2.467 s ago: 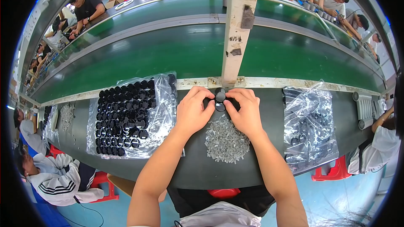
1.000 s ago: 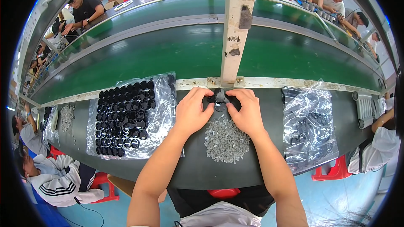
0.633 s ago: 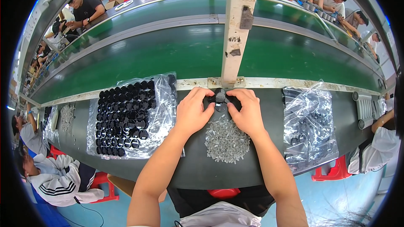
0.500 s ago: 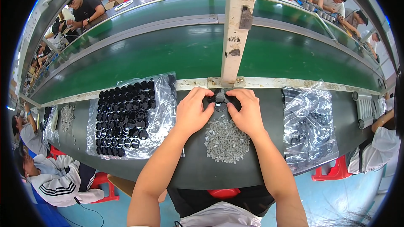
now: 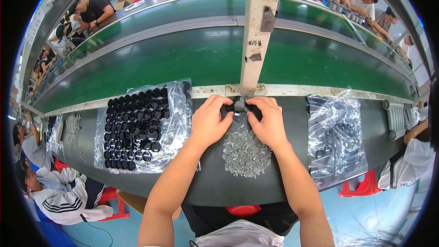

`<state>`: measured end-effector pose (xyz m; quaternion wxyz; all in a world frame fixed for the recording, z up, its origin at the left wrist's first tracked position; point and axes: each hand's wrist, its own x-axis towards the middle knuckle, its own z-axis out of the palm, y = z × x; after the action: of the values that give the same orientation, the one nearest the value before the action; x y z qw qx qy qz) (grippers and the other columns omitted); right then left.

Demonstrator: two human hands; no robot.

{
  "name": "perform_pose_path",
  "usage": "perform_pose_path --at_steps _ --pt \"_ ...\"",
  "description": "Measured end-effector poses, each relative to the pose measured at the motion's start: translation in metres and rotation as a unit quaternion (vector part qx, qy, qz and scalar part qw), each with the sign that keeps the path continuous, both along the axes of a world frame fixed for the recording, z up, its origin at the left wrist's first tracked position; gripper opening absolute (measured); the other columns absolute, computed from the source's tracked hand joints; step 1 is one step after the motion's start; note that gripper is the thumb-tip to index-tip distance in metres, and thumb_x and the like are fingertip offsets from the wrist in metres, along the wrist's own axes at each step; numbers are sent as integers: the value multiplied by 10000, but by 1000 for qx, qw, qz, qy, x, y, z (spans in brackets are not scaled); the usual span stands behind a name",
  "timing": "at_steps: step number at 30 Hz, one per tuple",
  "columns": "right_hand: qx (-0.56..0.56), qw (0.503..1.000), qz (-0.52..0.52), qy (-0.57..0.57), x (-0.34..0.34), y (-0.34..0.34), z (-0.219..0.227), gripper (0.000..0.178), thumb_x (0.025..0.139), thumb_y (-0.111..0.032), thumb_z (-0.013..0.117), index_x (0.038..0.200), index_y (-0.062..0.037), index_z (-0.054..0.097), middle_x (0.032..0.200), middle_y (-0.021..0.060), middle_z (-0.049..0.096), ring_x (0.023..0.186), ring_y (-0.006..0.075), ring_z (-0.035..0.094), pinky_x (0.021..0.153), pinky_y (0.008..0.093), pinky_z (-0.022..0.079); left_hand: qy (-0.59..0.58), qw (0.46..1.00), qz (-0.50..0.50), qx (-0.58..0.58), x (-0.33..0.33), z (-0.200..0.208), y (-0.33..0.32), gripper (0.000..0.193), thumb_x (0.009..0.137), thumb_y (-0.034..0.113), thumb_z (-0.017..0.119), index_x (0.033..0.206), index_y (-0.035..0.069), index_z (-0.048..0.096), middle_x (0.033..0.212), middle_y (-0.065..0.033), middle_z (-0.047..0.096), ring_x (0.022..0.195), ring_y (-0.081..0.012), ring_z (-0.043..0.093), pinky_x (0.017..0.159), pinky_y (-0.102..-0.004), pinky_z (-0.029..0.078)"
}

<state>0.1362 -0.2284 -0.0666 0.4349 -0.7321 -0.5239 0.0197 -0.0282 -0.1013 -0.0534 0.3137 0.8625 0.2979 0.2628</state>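
Observation:
My left hand (image 5: 211, 120) and my right hand (image 5: 267, 121) meet at the far edge of the table, below the foot of the white post. Between them is a small dark fixture with a round grey top (image 5: 239, 105). Thumb and fingers of each hand are closed on a dark side part of it, one from the left, one from the right. A clear round disc (image 5: 239, 117) shows at its near side. Just nearer to me lies a heap of small grey pieces (image 5: 247, 153). My fingertips partly hide the fixture's sides.
Left of my arms, rows of black round caps (image 5: 132, 130) lie on a clear plastic bag. On the right sits another clear bag (image 5: 337, 137) with black rings inside. Past the white post (image 5: 256, 41) runs a green conveyor belt (image 5: 183, 57). Other people sit at both sides and beyond.
Both my hands hold the same place and grip. Only some people in the background have shifted slightly.

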Motion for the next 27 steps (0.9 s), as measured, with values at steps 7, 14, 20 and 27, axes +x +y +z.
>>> perform_pose_path --at_steps 7,14,20,27 --pt "4 1000 15 14 2 0 2 413 809 -88 818 1217 -99 752 1256 75 743 1225 312 646 1040 451 473 2 1000 -4 -7 -1 6 -2 323 854 142 796 1166 139 713 1082 -27 697 689 -213 661 664 -384 533" --pt "-20 1000 19 10 -3 -2 5 536 792 -151 870 1306 -125 719 1353 60 697 1292 303 609 1084 460 426 -3 1000 -15 5 -2 3 -1 393 818 139 825 1193 135 708 1095 -22 684 680 -190 650 653 -369 522" --pt "-20 1000 14 -5 -3 -2 3 552 793 -170 886 1315 -131 710 1351 51 692 1294 298 603 1069 459 417 -12 999 -16 25 -1 0 0 406 811 132 842 1196 126 713 1098 -19 686 648 -156 631 623 -342 505" --pt "-22 1000 14 -10 -3 -2 2 530 802 -174 885 1303 -136 717 1346 38 694 1284 286 605 1044 450 419 -16 999 -16 27 -1 0 -1 389 819 135 839 1188 130 717 1109 -17 692 650 -161 633 627 -345 508"
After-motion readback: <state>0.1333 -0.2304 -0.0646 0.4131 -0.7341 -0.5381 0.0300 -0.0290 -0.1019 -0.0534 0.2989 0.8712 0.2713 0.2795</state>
